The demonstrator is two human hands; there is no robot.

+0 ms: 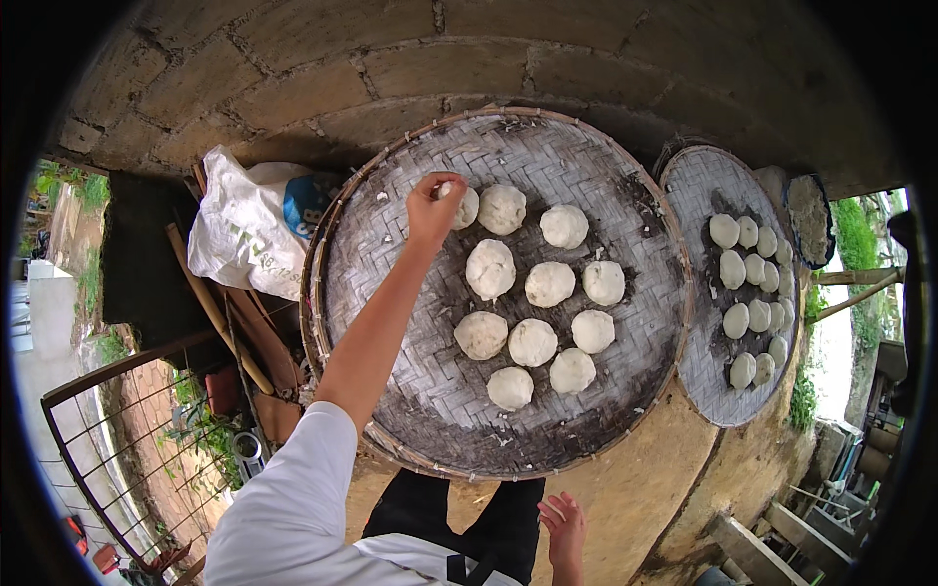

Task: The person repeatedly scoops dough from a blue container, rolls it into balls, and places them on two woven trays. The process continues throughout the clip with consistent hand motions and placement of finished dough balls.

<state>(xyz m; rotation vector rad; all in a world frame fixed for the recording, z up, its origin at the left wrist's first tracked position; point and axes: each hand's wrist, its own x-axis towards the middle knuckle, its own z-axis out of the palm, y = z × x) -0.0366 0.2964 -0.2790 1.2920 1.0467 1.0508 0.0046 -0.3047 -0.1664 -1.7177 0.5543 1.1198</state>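
A large round woven bamboo tray (410,391) lies in front of me with several white, floury dough balls (532,342) on it. My left hand (434,203) reaches to the far left of the group, its fingers closed on a white dough ball (465,209). Part of that ball is hidden behind the fingers. Another dough ball (501,210) sits just right of it. My right hand (564,525) hangs near my body below the tray's near edge, fingers loosely apart with nothing in them.
To the right, a second woven tray (699,293) carries rows of smaller white balls. A white sack (244,220) slumps left of the big tray, near wooden poles (217,308) and a metal grid (127,459). A block wall (469,68) rises behind.
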